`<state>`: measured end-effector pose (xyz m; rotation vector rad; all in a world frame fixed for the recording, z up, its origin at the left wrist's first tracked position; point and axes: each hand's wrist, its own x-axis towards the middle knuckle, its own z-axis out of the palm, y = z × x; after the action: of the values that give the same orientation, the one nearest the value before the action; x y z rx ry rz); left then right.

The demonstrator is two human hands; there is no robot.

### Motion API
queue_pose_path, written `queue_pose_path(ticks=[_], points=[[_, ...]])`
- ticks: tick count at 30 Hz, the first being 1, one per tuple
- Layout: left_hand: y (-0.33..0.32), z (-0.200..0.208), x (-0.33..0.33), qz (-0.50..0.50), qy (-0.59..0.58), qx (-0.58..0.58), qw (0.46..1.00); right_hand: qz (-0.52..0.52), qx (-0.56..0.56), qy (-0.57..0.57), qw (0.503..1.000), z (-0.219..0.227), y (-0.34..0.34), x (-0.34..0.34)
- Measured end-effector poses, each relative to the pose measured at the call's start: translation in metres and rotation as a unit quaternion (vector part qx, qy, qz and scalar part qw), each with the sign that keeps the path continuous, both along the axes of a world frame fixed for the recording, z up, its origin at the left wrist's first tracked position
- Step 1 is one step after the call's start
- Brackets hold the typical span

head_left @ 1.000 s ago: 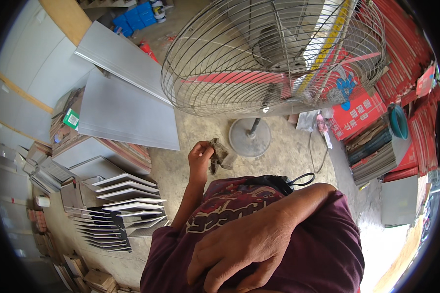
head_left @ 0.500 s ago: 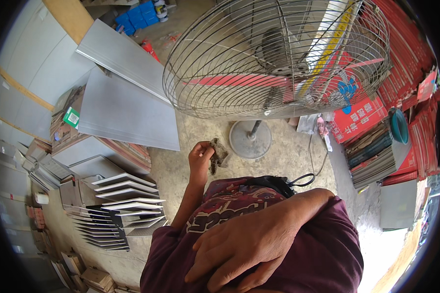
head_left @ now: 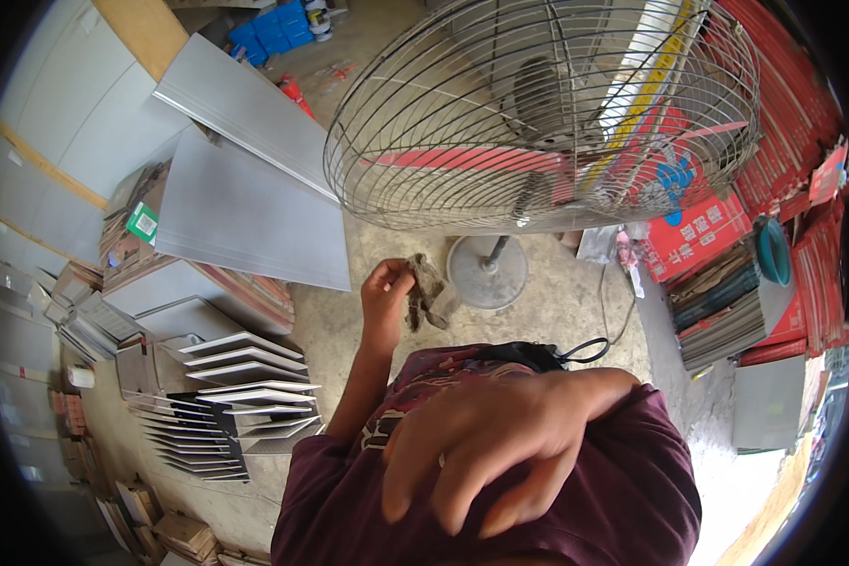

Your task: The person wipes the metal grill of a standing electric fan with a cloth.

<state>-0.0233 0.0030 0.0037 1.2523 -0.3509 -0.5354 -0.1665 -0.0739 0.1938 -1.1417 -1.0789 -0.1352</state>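
Observation:
My left hand [head_left: 385, 288] pinches a dirty grey-brown rag [head_left: 423, 283], which hangs crumpled from the fingers beside the round fan base [head_left: 488, 273]. In front of my chest, close to the camera, is my right hand [head_left: 491, 443]. Its fingers are spread and slightly bent, a little blurred, with nothing in them. A large pedestal fan [head_left: 462, 151] with a wire cage and red blades stands ahead of me. Its cage is apart from both hands.
Grey panels [head_left: 255, 217] lean on stacks at the left, above a rack of sample boards [head_left: 250, 382]. Red cartons [head_left: 698, 236] and stacked tiles line the right, with a teal bowl [head_left: 772, 253] on them. A cable [head_left: 606, 311] runs over the concrete floor.
My right hand has shifted slightly, its fingers dropping and spreading more. The rag in my left hand hangs a bit more unfolded, and that hand has risen a little.

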Motion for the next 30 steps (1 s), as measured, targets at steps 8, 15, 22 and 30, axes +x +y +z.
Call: queue_pose_path(ticks=[8, 15, 22, 30], points=[[0.016, 0.025, 0.0, 0.001, -0.06, 0.014, 0.998, -0.454, -0.185, 0.312, 0.814, -0.076, -0.057, 0.034], [0.014, 0.008, -0.012, -0.053, -0.154, 0.034, 0.986, -0.496, -0.379, 0.304, 0.719, -0.154, -0.045, 0.045], [0.044, -0.039, -0.008, 0.092, -0.123, 0.038, 0.987, -0.512, -0.44, 0.336, 0.657, -0.163, -0.046, 0.069], [0.117, -0.092, -0.022, 0.059, 0.152, 0.089, 0.982, -0.339, -0.156, -0.183, 0.909, -0.022, 0.035, 0.067]])
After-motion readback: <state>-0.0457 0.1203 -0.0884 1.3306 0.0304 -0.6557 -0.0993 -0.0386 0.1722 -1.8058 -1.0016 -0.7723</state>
